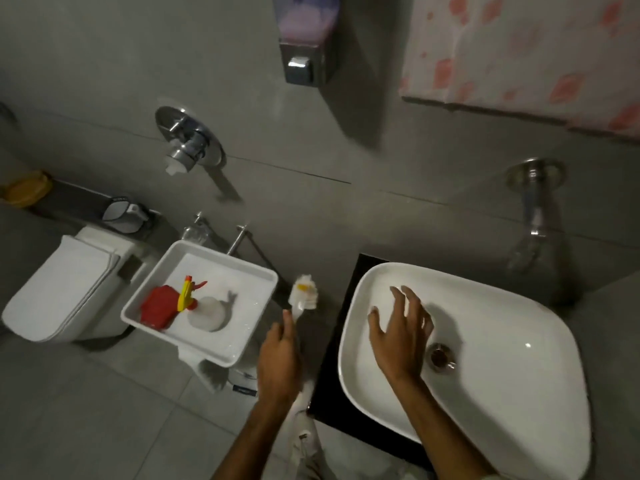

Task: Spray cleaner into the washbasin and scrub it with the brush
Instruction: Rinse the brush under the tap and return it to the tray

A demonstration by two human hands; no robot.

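The white washbasin sits on a black counter at the right, its metal drain near the middle. My right hand hovers over the basin's left part, fingers spread, holding nothing. My left hand is left of the basin and grips the handle of a white brush, whose bristle head with a yellow patch points up and away. The spray bottle, white with a yellow and red trigger, stands in a white tray further left.
A red lidded object lies beside the spray bottle in the tray. A white toilet stands at the far left. A wall tap hangs above the basin, a mixer valve and a soap dispenser on the grey wall.
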